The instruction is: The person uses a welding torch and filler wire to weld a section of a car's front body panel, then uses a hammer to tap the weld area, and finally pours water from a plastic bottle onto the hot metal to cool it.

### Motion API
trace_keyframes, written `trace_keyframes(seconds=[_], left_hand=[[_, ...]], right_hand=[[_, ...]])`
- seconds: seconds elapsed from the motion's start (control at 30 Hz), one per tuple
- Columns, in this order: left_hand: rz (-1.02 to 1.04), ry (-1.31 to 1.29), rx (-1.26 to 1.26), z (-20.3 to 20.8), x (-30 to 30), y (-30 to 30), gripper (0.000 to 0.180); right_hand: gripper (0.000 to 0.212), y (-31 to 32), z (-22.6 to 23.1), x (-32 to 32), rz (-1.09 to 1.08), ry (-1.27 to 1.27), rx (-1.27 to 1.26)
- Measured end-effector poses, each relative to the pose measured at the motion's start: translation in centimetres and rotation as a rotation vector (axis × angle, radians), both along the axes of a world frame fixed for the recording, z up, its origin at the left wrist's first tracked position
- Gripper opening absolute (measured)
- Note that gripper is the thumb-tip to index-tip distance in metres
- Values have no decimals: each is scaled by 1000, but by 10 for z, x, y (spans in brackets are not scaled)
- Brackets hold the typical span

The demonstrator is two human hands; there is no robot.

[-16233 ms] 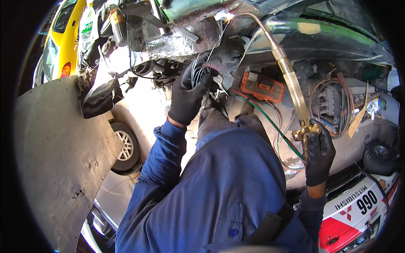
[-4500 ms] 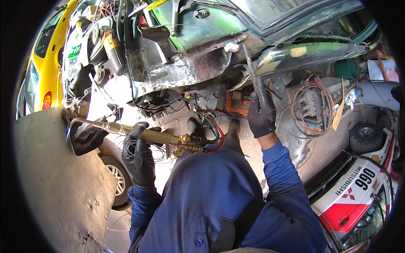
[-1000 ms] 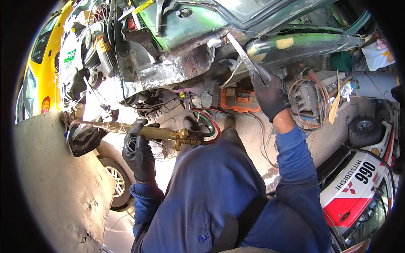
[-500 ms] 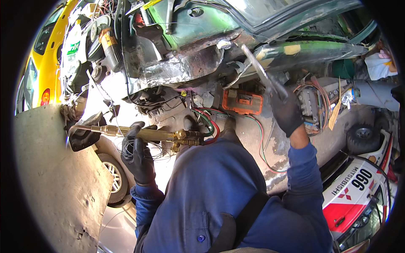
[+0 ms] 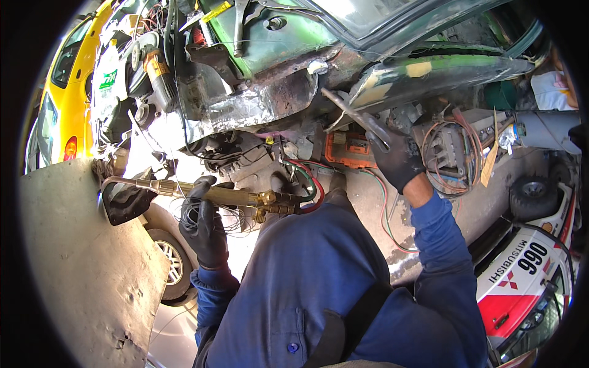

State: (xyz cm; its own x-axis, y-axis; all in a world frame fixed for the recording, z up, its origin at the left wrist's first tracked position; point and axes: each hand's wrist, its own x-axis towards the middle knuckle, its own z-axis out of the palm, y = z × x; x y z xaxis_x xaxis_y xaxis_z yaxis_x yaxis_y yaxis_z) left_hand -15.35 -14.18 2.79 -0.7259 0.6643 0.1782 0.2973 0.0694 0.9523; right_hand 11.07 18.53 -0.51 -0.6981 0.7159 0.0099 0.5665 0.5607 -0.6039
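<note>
The left hand (image 5: 205,227), in a black glove, is closed around the middle of a brass cutting torch (image 5: 211,194) that lies almost level in front of the person. The torch's thin bent tip (image 5: 110,181) ends beside a dark piece of car trim (image 5: 124,203), just above the top edge of a big grey metal sheet (image 5: 86,270) that fills the lower left. At the torch's other end sit its valves (image 5: 270,203), where a red hose (image 5: 313,184) and a green hose (image 5: 307,190) loop out close to the person's chest.

The right hand (image 5: 397,161), also gloved in black, is raised and shut around the lower end of a flat grey metal bar (image 5: 353,116). The bar slants up and to the left, and its far end touches the rusty lower edge of a green car body (image 5: 270,49) overhead.

Around the hands it is crowded. An orange box (image 5: 351,150) sits just left of the right hand, and a tangle of copper-coloured wires (image 5: 451,153) just right of it. Thin loose wires (image 5: 230,218) hang under the torch. A wheel (image 5: 169,267) of a silver car shows below the left hand, and a yellow car (image 5: 64,92) stands at the far left. A small tyre (image 5: 534,196) and a red and white car panel (image 5: 521,282) lie at the lower right.

The only open room is the pale strip of ground between the two arms, under the car body.
</note>
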Motion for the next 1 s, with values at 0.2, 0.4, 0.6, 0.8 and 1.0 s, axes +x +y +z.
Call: trace_keyframes(seconds=[0.2,0.4,0.6,0.8,1.0], left_hand=[[10,-140,65,3,3,0,35],[90,-143,37,7,7,0,30],[34,-124,36,7,5,-1,31],[45,-209,98,9,6,5,31],[74,-154,57,11,7,5,31]], right_hand=[[46,-8,-15,5,-102,71,7],[46,-21,-29,-1,-198,403,53],[43,-21,-34,-6,-184,229,-27],[44,-29,-35,-2,-178,47,-133],[52,-8,11,20,-110,134,123]])
